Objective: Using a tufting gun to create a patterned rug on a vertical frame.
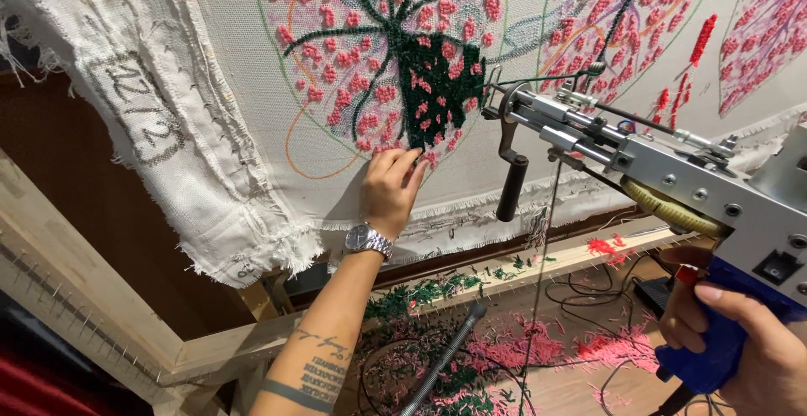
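My left hand [388,187] presses flat on the white tufting cloth [252,147], fingertips at the lower edge of a dark green tufted patch [437,92] inside a pink and green flower design. A silver watch sits on that wrist. My right hand [740,340] grips the blue handle of a metal tufting gun [672,172]. The gun's needle tip [489,101] touches the cloth at the right side of the green patch. A black front handle [509,187] hangs below the gun's barrel.
The cloth is stretched on a wooden frame [84,273] with rows of small nails. Pink, red and green yarn scraps [504,349] and black cables [588,286] litter the floor below. More pink leaf designs [756,29] fill the cloth's right side.
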